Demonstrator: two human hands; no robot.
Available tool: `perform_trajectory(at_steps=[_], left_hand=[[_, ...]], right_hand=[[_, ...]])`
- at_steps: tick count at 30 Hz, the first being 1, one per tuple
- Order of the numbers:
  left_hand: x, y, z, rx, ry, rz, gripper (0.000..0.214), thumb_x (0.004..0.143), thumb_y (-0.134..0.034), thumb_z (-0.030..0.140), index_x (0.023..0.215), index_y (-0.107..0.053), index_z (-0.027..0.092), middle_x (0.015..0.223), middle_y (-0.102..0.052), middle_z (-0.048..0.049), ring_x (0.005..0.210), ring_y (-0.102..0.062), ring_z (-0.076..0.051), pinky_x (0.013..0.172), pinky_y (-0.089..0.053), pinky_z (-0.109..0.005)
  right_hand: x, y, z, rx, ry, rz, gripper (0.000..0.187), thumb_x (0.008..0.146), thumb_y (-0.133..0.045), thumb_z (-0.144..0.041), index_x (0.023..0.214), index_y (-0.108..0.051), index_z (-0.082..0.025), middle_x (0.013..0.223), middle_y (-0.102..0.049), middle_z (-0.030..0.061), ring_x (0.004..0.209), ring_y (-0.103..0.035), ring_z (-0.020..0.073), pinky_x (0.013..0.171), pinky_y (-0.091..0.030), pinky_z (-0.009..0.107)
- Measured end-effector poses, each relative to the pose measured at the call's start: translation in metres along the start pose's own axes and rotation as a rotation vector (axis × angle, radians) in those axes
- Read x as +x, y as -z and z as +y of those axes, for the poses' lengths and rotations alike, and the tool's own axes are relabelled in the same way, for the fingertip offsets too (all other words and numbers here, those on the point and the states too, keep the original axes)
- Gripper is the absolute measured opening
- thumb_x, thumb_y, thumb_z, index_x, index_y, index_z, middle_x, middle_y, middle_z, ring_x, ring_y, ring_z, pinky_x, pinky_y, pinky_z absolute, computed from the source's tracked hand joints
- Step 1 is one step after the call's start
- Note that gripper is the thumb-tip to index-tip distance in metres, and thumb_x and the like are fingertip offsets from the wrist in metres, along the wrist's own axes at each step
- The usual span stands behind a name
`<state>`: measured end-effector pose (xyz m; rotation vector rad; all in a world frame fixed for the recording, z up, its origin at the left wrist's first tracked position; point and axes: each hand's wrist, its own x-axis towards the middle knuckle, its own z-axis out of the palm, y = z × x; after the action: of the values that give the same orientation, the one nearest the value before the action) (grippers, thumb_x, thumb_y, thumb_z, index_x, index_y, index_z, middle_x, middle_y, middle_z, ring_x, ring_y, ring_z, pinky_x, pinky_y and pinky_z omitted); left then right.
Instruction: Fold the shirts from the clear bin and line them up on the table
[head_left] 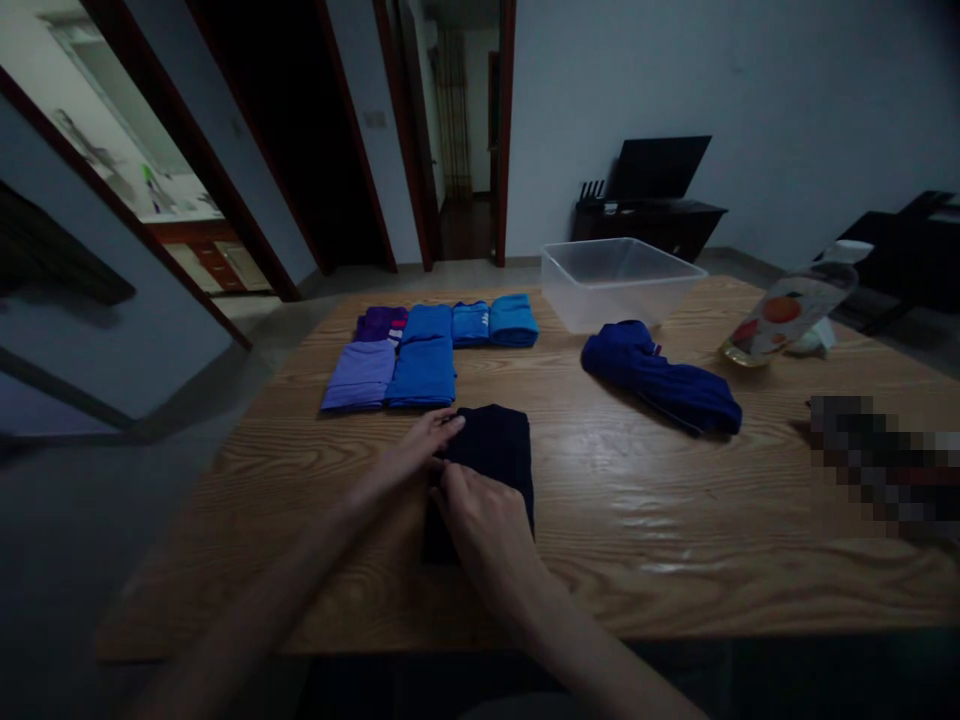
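A dark navy, nearly black folded garment lies on the table in front of me. At its upper left edge is my left hand, fingers stretched out and the tips resting on the cloth. My right hand reaches across the garment, its fingers curled and pinched together on the left edge. The cloth under the right palm is hidden.
Folded blue, lavender and purple clothes sit at the back left. A clear plastic bin, a crumpled blue garment and a tilted bottle occupy the right. A pixelated patch covers the far right.
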<state>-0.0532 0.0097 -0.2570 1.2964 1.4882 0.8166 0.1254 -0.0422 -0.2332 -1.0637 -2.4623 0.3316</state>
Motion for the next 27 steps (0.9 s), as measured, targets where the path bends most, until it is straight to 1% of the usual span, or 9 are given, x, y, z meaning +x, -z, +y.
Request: perform_trajectory(at_steps=[2, 5, 7, 10, 13, 16, 18, 22, 27], left_hand=[[0.006, -0.002, -0.001, -0.027, -0.042, 0.078, 0.072, 0.092, -0.074, 0.061, 0.150, -0.055, 0.023, 0.120, -0.076, -0.0118, 0.111, -0.073, -0.028, 0.095, -0.060, -0.040], [0.005, -0.008, -0.004, 0.004, -0.178, 0.225, 0.060, 0.093, -0.076, 0.044, 0.146, -0.056, 0.024, 0.124, -0.072, -0.0105, 0.115, -0.070, -0.026, 0.098, -0.058, -0.039], [-0.001, -0.009, -0.005, 0.133, -0.230, 0.308, 0.051, 0.095, -0.071, 0.039, 0.143, -0.059, 0.026, 0.126, -0.071, -0.0094, 0.113, -0.069, -0.025, 0.099, -0.057, -0.040], [-0.008, -0.006, -0.009, 0.419, -0.261, 0.384, 0.042, 0.102, -0.062, 0.035, 0.144, -0.060, 0.029, 0.126, -0.071, -0.0078, 0.107, -0.070, -0.026, 0.103, -0.055, -0.044], [-0.013, 0.000, -0.014, 0.605, -0.303, 0.400, 0.044, 0.105, -0.059, 0.033, 0.148, -0.055, 0.028, 0.132, -0.069, -0.0093, 0.111, -0.069, -0.027, 0.106, -0.055, -0.047], [-0.015, 0.004, -0.014, 0.799, -0.392, 0.451, 0.055, 0.102, -0.065, 0.031, 0.155, -0.050, 0.024, 0.152, -0.055, -0.0157, 0.136, -0.058, -0.034, 0.117, -0.049, -0.054], [-0.016, 0.005, -0.010, 0.952, -0.512, 0.401, 0.056, 0.102, -0.062, 0.020, 0.157, -0.050, 0.027, 0.163, -0.047, -0.0138, 0.152, -0.045, -0.035, 0.126, -0.040, -0.057], [-0.017, 0.008, -0.004, 1.028, -0.641, 0.088, 0.068, 0.098, -0.044, 0.000, 0.158, -0.051, 0.031, 0.170, -0.045, -0.0049, 0.159, -0.039, -0.025, 0.131, -0.038, -0.050], [-0.020, 0.020, -0.001, 0.847, -0.543, -0.035, 0.055, 0.107, -0.040, 0.017, 0.160, -0.052, 0.030, 0.175, -0.037, -0.0059, 0.160, -0.038, -0.023, 0.131, -0.037, -0.051]], right_hand=[[0.002, -0.005, -0.006, -0.028, 0.042, 0.000, 0.013, 0.103, -0.057, -0.008, 0.102, -0.064, -0.019, 0.096, -0.076, 0.0072, 0.086, -0.075, 0.0235, 0.074, -0.058, 0.033], [-0.004, -0.005, -0.004, -0.007, 0.157, 0.021, 0.009, 0.104, -0.059, -0.012, 0.107, -0.066, -0.017, 0.111, -0.077, 0.0103, 0.102, -0.075, 0.0246, 0.091, -0.061, 0.036], [-0.015, -0.007, 0.003, 0.008, 0.214, 0.055, 0.023, 0.102, -0.062, -0.014, 0.124, -0.066, -0.014, 0.135, -0.073, 0.0142, 0.123, -0.069, 0.0276, 0.109, -0.057, 0.042], [-0.039, -0.017, 0.015, -0.015, 0.201, 0.095, 0.053, 0.101, -0.060, -0.015, 0.153, -0.052, -0.010, 0.158, -0.059, 0.0161, 0.146, -0.054, 0.0307, 0.127, -0.042, 0.053], [-0.061, -0.028, 0.024, -0.069, 0.222, 0.038, 0.059, 0.103, -0.055, -0.015, 0.161, -0.045, -0.010, 0.166, -0.049, 0.0146, 0.158, -0.037, 0.0350, 0.129, -0.031, 0.069], [-0.071, -0.033, 0.027, -0.084, 0.258, -0.072, 0.060, 0.106, -0.058, -0.033, 0.160, -0.047, -0.011, 0.172, -0.040, 0.0133, 0.163, -0.026, 0.0393, 0.123, -0.039, 0.072], [-0.070, -0.032, 0.030, -0.101, 0.273, -0.119, 0.059, 0.107, -0.057, -0.035, 0.159, -0.049, -0.011, 0.172, -0.040, 0.0134, 0.162, -0.029, 0.0387, 0.118, -0.048, 0.066], [-0.059, -0.018, 0.051, -0.186, 0.376, -0.120, 0.058, 0.103, -0.052, -0.010, 0.161, -0.046, -0.010, 0.172, -0.040, 0.0155, 0.158, -0.040, 0.0353, 0.116, -0.055, 0.054], [-0.043, 0.009, 0.078, -0.201, 0.519, -0.101, 0.057, 0.099, -0.057, -0.005, 0.155, -0.050, -0.010, 0.162, -0.053, 0.0181, 0.149, -0.051, 0.0343, 0.114, -0.054, 0.047]])
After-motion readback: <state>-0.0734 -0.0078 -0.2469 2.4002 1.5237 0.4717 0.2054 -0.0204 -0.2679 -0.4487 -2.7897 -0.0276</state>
